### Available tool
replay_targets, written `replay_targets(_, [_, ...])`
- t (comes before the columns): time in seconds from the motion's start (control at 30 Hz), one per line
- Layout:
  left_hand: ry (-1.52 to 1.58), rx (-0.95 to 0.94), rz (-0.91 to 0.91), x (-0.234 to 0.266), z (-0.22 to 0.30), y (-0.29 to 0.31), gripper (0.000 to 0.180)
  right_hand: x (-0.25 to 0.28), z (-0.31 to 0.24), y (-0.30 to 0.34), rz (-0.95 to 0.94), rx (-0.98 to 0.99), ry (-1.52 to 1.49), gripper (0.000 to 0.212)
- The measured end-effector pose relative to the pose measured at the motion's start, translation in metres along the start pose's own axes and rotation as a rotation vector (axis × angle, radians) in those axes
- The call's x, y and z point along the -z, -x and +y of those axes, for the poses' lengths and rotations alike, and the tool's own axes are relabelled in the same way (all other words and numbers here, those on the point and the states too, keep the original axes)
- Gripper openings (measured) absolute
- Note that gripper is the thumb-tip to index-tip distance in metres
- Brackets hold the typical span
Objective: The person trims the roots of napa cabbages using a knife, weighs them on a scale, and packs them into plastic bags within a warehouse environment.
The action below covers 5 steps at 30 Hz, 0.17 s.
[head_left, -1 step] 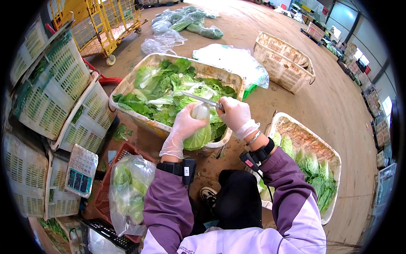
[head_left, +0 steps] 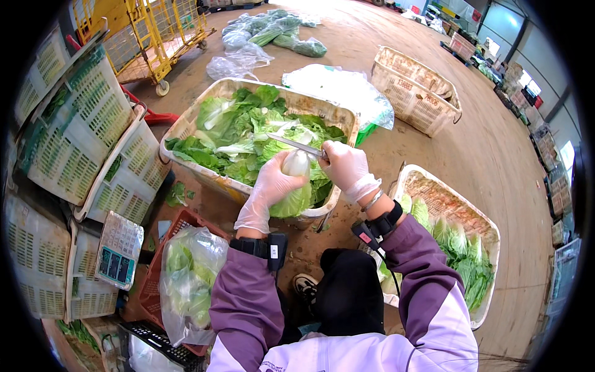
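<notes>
My left hand point(head_left: 270, 189), in a clear glove, is wrapped round a small napa cabbage point(head_left: 296, 166) with its white base up and its green leaves hanging down. In my right hand point(head_left: 344, 166), also gloved, is a knife point(head_left: 294, 144), its blade pointing left across the top of the cabbage's base. I cannot tell whether the edge touches it. Both hands are over the near rim of a large pale crate point(head_left: 220, 181) heaped with loose green and white leaves point(head_left: 248, 133).
At right, a crate point(head_left: 486, 232) holds cabbage heads point(head_left: 462, 248). A bagged lot of cabbage point(head_left: 189, 279) sits on a red crate point(head_left: 152, 291) at left, beside a scale point(head_left: 119, 251) and stacked crates point(head_left: 80, 124). Beyond stand another crate point(head_left: 412, 93) and a yellow cart point(head_left: 145, 43).
The cabbage has shifted very slightly in my left hand, and its hanging leaves sit a touch higher. The knife and my right hand look almost the same.
</notes>
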State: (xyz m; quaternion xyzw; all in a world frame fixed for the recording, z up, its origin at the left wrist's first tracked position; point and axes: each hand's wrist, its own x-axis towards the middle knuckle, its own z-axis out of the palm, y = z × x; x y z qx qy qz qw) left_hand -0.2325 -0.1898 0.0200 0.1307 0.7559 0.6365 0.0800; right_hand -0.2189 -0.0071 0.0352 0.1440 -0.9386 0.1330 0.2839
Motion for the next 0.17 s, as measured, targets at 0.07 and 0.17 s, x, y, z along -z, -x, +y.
replay_targets(0.07, [0.001,-0.042,0.013,-0.0033,0.0023,0.0001,0.044,0.0002,0.0053,-0.002,-0.007,0.01,-0.035,0.015])
replay_targets(0.17, [-0.282,-0.018,0.15,-0.0002,0.0057,-0.0016,0.043,0.004,0.0034,-0.0017,0.049,-0.075,-0.054,0.017])
